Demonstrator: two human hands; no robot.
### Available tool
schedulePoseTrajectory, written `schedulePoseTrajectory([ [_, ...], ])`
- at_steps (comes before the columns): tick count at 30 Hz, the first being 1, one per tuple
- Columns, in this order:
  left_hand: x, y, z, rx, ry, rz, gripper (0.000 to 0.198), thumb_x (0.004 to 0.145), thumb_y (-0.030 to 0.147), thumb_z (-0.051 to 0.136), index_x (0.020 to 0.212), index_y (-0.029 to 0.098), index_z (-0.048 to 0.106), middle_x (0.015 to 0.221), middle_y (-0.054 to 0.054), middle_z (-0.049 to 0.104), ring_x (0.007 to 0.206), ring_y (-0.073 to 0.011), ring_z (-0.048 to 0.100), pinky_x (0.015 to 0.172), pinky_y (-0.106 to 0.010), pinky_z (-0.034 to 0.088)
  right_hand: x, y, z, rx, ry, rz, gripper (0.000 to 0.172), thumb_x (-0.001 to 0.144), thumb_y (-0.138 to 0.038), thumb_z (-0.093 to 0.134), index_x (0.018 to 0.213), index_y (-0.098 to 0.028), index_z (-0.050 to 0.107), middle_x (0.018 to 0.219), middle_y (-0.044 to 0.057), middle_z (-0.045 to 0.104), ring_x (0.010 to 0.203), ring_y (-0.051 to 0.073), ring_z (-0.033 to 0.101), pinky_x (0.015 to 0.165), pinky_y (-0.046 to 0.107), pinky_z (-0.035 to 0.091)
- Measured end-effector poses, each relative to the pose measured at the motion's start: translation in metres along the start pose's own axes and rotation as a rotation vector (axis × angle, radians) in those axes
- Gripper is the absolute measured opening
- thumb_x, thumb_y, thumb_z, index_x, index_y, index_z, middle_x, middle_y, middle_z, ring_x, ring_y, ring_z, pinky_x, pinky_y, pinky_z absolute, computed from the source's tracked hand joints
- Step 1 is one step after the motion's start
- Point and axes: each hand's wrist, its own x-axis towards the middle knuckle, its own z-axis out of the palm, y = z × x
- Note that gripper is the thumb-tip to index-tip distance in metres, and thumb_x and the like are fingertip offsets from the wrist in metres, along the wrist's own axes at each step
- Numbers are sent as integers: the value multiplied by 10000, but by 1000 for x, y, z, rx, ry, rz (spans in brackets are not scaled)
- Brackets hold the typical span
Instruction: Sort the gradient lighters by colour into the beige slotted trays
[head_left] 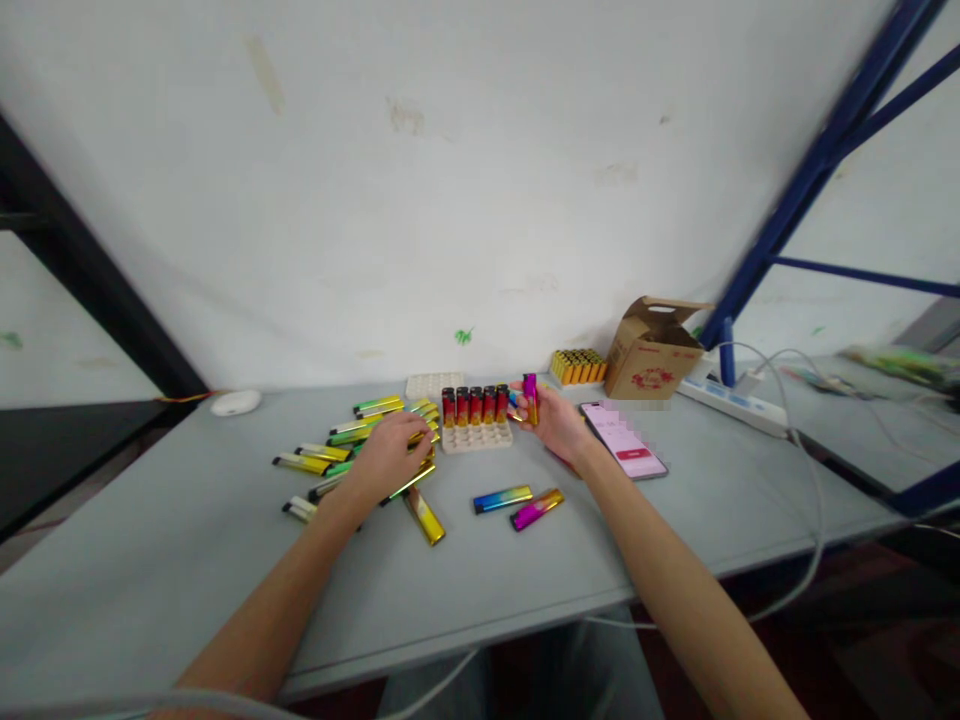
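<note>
My right hand (555,420) holds a purple-and-gold lighter (531,398) upright, with a blue lighter (514,398) also between its fingers. Just left of it stands a white holed tray (477,437), its back part filled with several red-and-yellow lighters (474,406) standing upright. My left hand (394,447) reaches over a loose pile of yellow and green lighters (324,453). Its fingers are curled down, and the hand hides what they grip. In front lie a blue-and-yellow lighter (502,499), a purple-and-gold lighter (537,509) and a yellow lighter (425,516).
Against the wall are a second holed tray (435,385), a block of upright orange lighters (578,367) and an open cardboard box (651,350). A phone (624,443) lies beside my right forearm. A power strip (735,405) with cables is at right, a white case (236,403) at left.
</note>
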Motion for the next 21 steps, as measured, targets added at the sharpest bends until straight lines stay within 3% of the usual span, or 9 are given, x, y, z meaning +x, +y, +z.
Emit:
schedulePoseTrajectory([
  [3, 0, 1, 0, -10, 1, -1, 313, 879, 295, 420, 781, 153, 682, 921, -125, 700, 899, -268, 612, 870, -432, 480, -1, 3, 1, -70, 26, -35, 265, 768, -364, 704, 934, -218, 558, 767, -24, 606, 641, 115, 581, 476, 195, 410],
  [9, -1, 0, 0, -3, 8, 13, 323, 891, 295, 408, 760, 163, 672, 919, -118, 696, 889, -254, 604, 866, -422, 477, -3, 4, 3, -150, 73, -102, 369, 729, -428, 750, 869, -240, 465, 809, -18, 672, 498, 71, 456, 365, 150, 157],
  [14, 0, -1, 1, 3, 8, 25, 310, 891, 285, 411, 756, 169, 665, 912, -108, 692, 885, -237, 601, 860, -400, 478, -3, 1, 4, -124, 49, -17, 345, 754, -501, 686, 846, -215, 516, 658, -39, 574, 466, 70, 389, 385, 167, 203],
  [17, 0, 0, 1, 10, 6, 26, 296, 888, 281, 422, 755, 175, 665, 901, -99, 692, 880, -229, 603, 858, -388, 479, -3, -1, 4, -101, 12, 58, 425, 805, -622, 542, 807, -197, 534, 585, -37, 488, 466, 87, 381, 399, 187, 239],
  [21, 0, 2, 0, 8, 11, 22, 299, 889, 287, 428, 747, 180, 668, 893, -96, 693, 878, -232, 606, 860, -391, 482, -2, -3, 3, -64, 23, 143, 508, 827, -683, 431, 653, -207, 415, 501, -55, 348, 425, 88, 305, 391, 194, 192],
])
